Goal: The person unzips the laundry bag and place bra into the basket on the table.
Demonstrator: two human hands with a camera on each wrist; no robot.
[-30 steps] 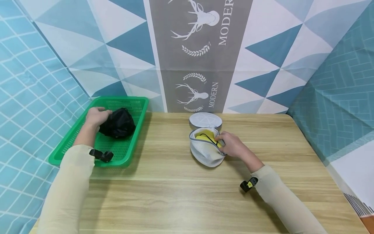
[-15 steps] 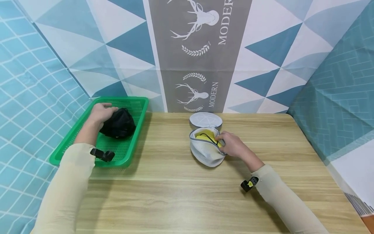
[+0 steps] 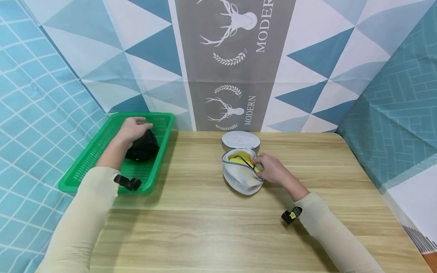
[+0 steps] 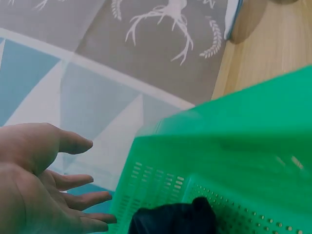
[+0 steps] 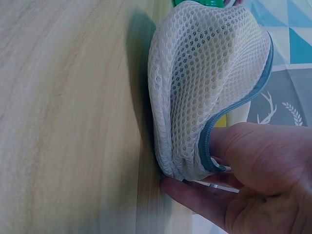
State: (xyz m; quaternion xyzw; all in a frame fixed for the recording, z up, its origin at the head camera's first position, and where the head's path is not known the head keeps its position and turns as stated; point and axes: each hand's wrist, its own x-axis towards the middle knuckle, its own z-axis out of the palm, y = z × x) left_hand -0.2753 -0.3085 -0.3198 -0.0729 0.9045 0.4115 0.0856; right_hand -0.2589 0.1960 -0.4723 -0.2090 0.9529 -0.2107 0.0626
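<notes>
A white mesh laundry bag (image 3: 239, 181) with grey trim stands on the table, its round lid (image 3: 240, 139) folded back. Inside it lies something yellow (image 3: 242, 156) with a black cord; its kind is unclear. My right hand (image 3: 271, 168) pinches the bag's near right rim, thumb inside and fingers outside in the right wrist view. My left hand (image 3: 132, 129) hovers over the green basket (image 3: 156, 170), fingers spread and holding nothing. Below it in the basket sits a bunched black cloth item (image 3: 145, 147), partly hidden by the hand. The left wrist view shows the black cloth (image 4: 173, 219) apart from the fingers.
The wooden table (image 3: 205, 231) carries the basket at the left and the bag near the back middle. A patterned backdrop (image 3: 225, 68) rises behind the table, and blue tiled cloth (image 3: 30, 113) hangs at the left. Black wrist cameras sit on both forearms.
My left hand has moved right and slightly away over the basket, from the left of the black cloth to above it. The right hand and the mesh bag have stayed put.
</notes>
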